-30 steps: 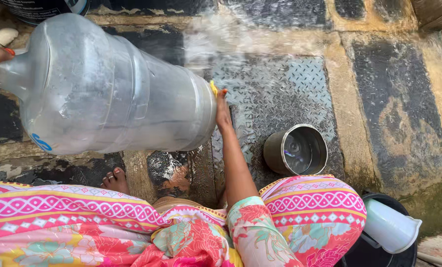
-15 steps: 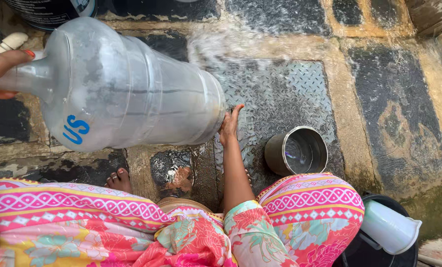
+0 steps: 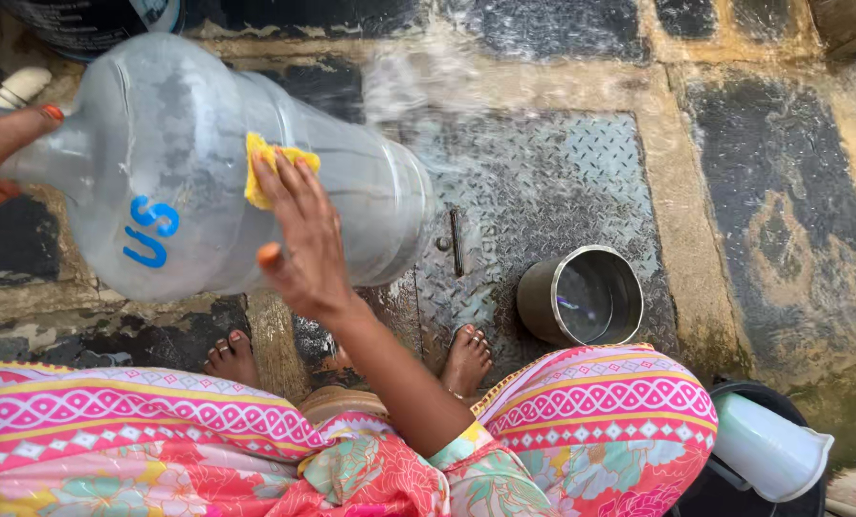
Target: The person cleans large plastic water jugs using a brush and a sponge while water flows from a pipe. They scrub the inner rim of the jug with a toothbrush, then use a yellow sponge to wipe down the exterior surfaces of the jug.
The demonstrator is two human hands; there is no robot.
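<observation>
Lying tilted above the wet floor, the large clear water jug [image 3: 208, 172] looks bulky, light, slippery; its neck is clasped by the left hand [image 3: 2, 153], while a yellow sponge [image 3: 270, 168] is pressed on its side by the right hand [image 3: 303, 239].

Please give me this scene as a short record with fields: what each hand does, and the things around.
Left hand: grips the neck of the large clear plastic water bottle, held sideways in the air.
Right hand: presses a yellow sponge on the bottle's side.
Ground: wet stone floor with a metal chequer plate.
Nearby: round steel pot, bare feet.
</observation>
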